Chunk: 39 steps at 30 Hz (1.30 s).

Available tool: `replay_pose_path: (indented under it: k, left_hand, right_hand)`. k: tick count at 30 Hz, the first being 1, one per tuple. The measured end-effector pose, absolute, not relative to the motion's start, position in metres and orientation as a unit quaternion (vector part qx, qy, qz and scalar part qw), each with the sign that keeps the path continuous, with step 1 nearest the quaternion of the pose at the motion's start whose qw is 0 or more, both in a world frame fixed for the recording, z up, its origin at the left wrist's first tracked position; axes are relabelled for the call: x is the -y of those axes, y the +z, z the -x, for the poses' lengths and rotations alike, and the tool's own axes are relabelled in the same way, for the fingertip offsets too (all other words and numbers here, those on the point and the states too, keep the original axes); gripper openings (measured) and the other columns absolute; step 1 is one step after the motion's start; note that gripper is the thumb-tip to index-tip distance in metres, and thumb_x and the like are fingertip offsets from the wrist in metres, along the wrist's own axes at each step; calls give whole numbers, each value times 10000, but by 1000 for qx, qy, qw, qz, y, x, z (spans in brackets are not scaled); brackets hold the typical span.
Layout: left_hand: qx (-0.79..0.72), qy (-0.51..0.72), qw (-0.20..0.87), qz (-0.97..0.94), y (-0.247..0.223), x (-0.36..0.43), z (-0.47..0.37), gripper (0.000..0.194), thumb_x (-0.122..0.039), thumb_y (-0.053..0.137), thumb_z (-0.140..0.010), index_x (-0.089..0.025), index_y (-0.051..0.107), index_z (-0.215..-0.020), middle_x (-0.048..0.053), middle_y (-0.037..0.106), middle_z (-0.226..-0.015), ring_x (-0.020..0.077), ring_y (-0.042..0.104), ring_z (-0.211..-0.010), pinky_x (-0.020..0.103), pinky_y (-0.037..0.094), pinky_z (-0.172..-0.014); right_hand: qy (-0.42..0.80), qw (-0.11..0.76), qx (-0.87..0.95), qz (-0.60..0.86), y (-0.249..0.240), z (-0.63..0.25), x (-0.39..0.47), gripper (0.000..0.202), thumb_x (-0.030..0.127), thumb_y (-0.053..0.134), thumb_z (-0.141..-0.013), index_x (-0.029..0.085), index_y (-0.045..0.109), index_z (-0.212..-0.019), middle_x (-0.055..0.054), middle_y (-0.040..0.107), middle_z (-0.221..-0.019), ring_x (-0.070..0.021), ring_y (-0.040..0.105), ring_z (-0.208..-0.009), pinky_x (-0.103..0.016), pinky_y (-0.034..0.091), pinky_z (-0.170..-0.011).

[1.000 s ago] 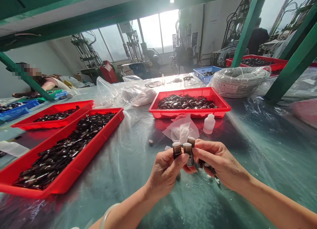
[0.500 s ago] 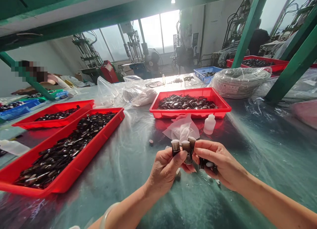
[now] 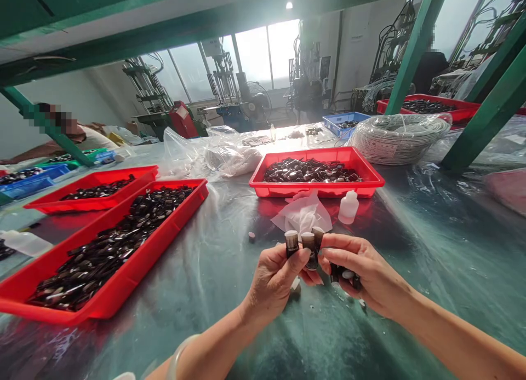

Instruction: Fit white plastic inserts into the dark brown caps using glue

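My left hand (image 3: pixel 269 284) is closed around small dark see-through plastic pieces (image 3: pixel 308 244) with white ends, held upright between thumb and fingers. Thumb and forefinger of my right hand (image 3: pixel 367 268) pinch at the rightmost of these pieces (image 3: pixel 318 233), close against the left fingertips. More dark plastic pieces (image 3: pixel 345 276) are tucked in the curled lower fingers of the right hand. Just beyond the hands lie a crumpled white cloth (image 3: pixel 302 216) and a small white squeeze bottle (image 3: pixel 348 207). One small pale plug (image 3: pixel 251 236) rests on the table to the left.
A red tray (image 3: pixel 316 189) of dark pieces stands ahead; a long red tray (image 3: pixel 102 309) and another red tray (image 3: pixel 45 206) are at left. Wrapped cable coil (image 3: pixel 400 142), clear plastic bags (image 3: pixel 230 155) and a green post (image 3: pixel 485 117) stand farther off. A person (image 3: pixel 74 133) is at far left.
Both hands stay almost in place, with the pieces still held together. The view has shifted very slightly. At far left, the other person's arm now reaches out over the trays.
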<state>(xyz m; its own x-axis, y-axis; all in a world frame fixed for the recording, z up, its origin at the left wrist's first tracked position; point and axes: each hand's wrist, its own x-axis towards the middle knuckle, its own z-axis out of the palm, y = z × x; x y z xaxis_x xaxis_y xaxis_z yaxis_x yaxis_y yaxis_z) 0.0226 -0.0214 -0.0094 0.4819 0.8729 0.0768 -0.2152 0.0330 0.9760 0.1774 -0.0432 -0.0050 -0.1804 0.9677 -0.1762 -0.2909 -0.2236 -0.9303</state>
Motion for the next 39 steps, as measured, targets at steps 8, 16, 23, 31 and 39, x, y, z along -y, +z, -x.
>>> replay_pose_path:
  k: [8, 16, 23, 31, 39]
  left_hand:
    - [-298, 415, 646, -567, -11, 20, -22, 245, -341, 554, -809, -131, 676, -776, 23, 615, -587, 118, 550, -535, 239, 461, -559]
    - [-320, 414, 639, -563, -7, 22, -23, 279, -366, 576, -784, -107, 658, -720, 22, 594, -564, 121, 570, -514, 214, 454, -508]
    - [-311, 394, 662, -557, -4, 24, -25, 266, -373, 621, -748, -143, 713, -845, 48, 654, -754, 152, 596, -729, 218, 485, -626]
    - [-285, 348, 720, -528, -9, 23, -21, 280, -364, 565, -801, -158, 697, -938, 63, 672, -778, 170, 611, -776, 289, 477, -748]
    - [-253, 311, 793, -459, -7, 23, -22, 298, -369, 558, -805, -111, 669, -903, 99, 655, -801, 184, 603, -800, 330, 473, -762]
  right_hand:
    - [669, 501, 335, 434, -7, -178, 40, 139, 212, 575, -658, 158, 646, -765, 21, 549, -567, -39, 381, -403, -122, 259, -297]
    - [652, 521, 321, 447, -13, -180, 39, 151, 127, 539, -575, 158, 632, -691, 29, 541, -568, -38, 375, -404, -132, 266, -306]
    - [640, 539, 323, 442, -15, -179, 39, 48, 146, 554, -585, 153, 599, -602, 13, 577, -524, -36, 376, -372, -143, 272, -314]
    - [627, 555, 321, 444, -18, -178, 37, 75, 132, 549, -576, 162, 600, -622, 37, 559, -471, -39, 382, -351, -145, 262, -311]
    - [621, 565, 325, 435, -17, -177, 39, 92, 131, 554, -565, 167, 610, -629, 48, 539, -426, -40, 379, -332, -146, 261, -310]
